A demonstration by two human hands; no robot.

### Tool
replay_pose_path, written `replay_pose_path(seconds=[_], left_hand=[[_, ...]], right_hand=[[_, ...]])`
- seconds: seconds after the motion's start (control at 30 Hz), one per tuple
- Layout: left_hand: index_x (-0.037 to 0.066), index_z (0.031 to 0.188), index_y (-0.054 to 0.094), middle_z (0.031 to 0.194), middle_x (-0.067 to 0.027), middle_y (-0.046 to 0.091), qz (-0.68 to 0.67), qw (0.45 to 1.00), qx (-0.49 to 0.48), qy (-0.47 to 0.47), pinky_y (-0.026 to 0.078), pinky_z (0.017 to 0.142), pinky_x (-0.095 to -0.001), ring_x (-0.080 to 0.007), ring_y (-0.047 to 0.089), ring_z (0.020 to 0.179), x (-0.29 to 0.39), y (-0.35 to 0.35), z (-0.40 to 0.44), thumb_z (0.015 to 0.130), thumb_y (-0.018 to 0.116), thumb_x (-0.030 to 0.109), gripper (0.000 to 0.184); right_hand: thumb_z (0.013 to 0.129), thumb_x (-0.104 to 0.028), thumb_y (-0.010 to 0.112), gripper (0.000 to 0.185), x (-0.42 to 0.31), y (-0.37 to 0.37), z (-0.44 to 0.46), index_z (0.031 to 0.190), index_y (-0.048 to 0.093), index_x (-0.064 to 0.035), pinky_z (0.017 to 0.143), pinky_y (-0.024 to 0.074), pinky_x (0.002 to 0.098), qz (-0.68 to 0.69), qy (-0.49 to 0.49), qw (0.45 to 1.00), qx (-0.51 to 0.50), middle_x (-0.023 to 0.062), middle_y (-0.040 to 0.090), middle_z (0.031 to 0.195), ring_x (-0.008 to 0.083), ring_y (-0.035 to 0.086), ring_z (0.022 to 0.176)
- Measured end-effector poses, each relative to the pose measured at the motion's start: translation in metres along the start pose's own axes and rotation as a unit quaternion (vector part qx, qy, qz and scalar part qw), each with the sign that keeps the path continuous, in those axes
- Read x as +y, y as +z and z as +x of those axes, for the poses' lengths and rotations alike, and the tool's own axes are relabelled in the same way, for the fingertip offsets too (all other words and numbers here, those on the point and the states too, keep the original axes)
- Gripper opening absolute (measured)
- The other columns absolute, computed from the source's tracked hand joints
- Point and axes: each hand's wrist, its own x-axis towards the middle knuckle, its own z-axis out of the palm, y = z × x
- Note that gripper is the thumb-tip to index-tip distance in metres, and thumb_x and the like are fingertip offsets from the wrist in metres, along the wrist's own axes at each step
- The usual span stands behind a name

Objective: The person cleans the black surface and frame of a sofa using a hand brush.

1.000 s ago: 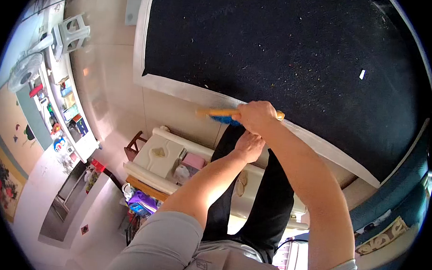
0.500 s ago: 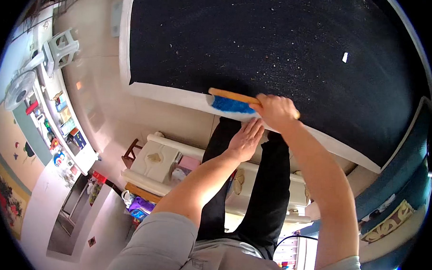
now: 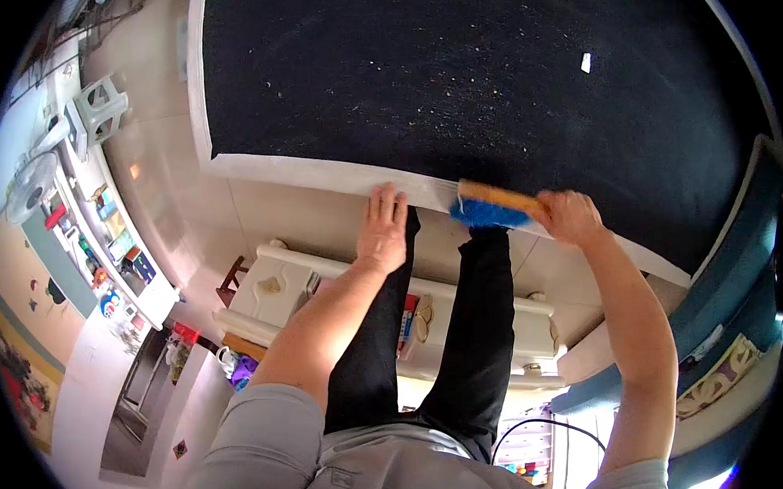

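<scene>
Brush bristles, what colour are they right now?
Bright blue; the bristles show best in the head view, the only one available.

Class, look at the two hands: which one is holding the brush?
The right hand, closed around one end of the brush. The left hand, by contrast, holds nothing: it is stretched out, fingertips at the white border.

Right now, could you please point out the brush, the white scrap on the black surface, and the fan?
Brush (image 3: 493,214): head view, on its blue bristles.
White scrap (image 3: 586,62): head view, on its middle.
Fan (image 3: 32,188): head view, on its round grille.
</scene>
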Motion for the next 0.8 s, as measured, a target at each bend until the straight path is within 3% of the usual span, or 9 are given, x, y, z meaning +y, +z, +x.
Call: replay_pose_path(seconds=[0.07, 0.17, 0.3, 0.43, 0.53, 0.67, 0.8], left_hand=[[0.009, 0.155, 0.020, 0.161, -0.0223, 0.007, 0.011, 0.999, -0.041, -0.019, 0.020, 0.119, -0.0496, -0.0372, 0.009, 0.150, -0.011, 0.005, 0.001, 0.078, 0.060, 0.002, 0.087], [0.014, 0.156, 0.018, 0.162, -0.0232, 0.002, 0.023, 0.996, -0.068, -0.056, 0.020, 0.118, -0.0504, -0.0390, 0.008, 0.150, -0.004, 0.001, -0.001, 0.078, 0.060, 0.003, 0.089], [0.017, 0.157, 0.017, 0.162, -0.0243, 0.000, 0.020, 0.995, -0.046, -0.091, 0.020, 0.118, -0.0523, -0.0415, 0.006, 0.149, 0.001, 0.016, -0.003, 0.079, 0.059, 0.004, 0.089], [0.017, 0.156, 0.021, 0.161, -0.0248, 0.004, 0.019, 0.995, -0.064, -0.079, 0.021, 0.117, -0.0534, -0.0433, 0.007, 0.149, -0.002, 0.010, 0.000, 0.079, 0.058, 0.005, 0.086], [0.012, 0.154, 0.025, 0.158, -0.0244, 0.012, 0.025, 0.995, -0.051, -0.079, 0.020, 0.118, -0.0516, -0.0428, 0.013, 0.147, 0.002, 0.007, 0.005, 0.080, 0.061, 0.007, 0.082], [0.002, 0.149, 0.028, 0.154, -0.0233, 0.020, 0.016, 0.997, -0.019, -0.066, 0.020, 0.118, -0.0494, -0.0413, 0.019, 0.145, 0.017, 0.004, 0.010, 0.081, 0.062, 0.009, 0.077], [-0.001, 0.147, 0.030, 0.150, -0.0241, 0.027, 0.020, 0.999, 0.033, -0.025, 0.021, 0.118, -0.0502, -0.0423, 0.025, 0.142, 0.049, 0.013, 0.016, 0.083, 0.064, 0.014, 0.075]], right_hand=[[0.099, -0.052, 0.045, 0.045, -0.020, -0.008, 0.012, 0.117, 0.064, -0.0152, 0.087, 0.0531, 0.0447, 0.021, -0.005, 0.999, 0.025, 0.0120, 0.071, 0.093, 0.0292, 0.068, 0.092], [0.100, -0.052, 0.044, 0.047, -0.086, -0.028, 0.039, 0.121, 0.062, -0.0139, 0.087, 0.0536, 0.0446, 0.065, -0.043, 0.995, 0.057, 0.0123, 0.071, 0.096, 0.0289, 0.069, 0.094], [0.097, -0.049, 0.050, 0.042, -0.153, -0.033, 0.064, 0.114, 0.065, -0.0127, 0.081, 0.0553, 0.0446, 0.148, -0.164, 0.949, 0.223, 0.0124, 0.072, 0.097, 0.0304, 0.070, 0.093], [0.096, -0.049, 0.053, 0.040, -0.126, -0.027, 0.040, 0.109, 0.066, -0.0131, 0.079, 0.0548, 0.0450, 0.196, -0.196, 0.938, 0.208, 0.0132, 0.072, 0.091, 0.0313, 0.070, 0.088], [0.096, -0.050, 0.053, 0.041, -0.060, -0.005, 0.015, 0.107, 0.067, -0.0129, 0.077, 0.0559, 0.0437, 0.152, -0.119, 0.974, 0.115, 0.0121, 0.071, 0.085, 0.0292, 0.071, 0.081], [0.096, -0.048, 0.054, 0.041, -0.032, 0.033, 0.003, 0.107, 0.065, -0.0101, 0.076, 0.0562, 0.0444, 0.124, -0.033, 0.979, 0.156, 0.0115, 0.071, 0.091, 0.0301, 0.071, 0.084], [0.093, -0.040, 0.060, 0.036, -0.077, 0.056, 0.031, 0.111, 0.066, -0.0094, 0.069, 0.0557, 0.0436, 0.232, -0.102, 0.914, 0.317, 0.0131, 0.071, 0.091, 0.0321, 0.070, 0.078]])
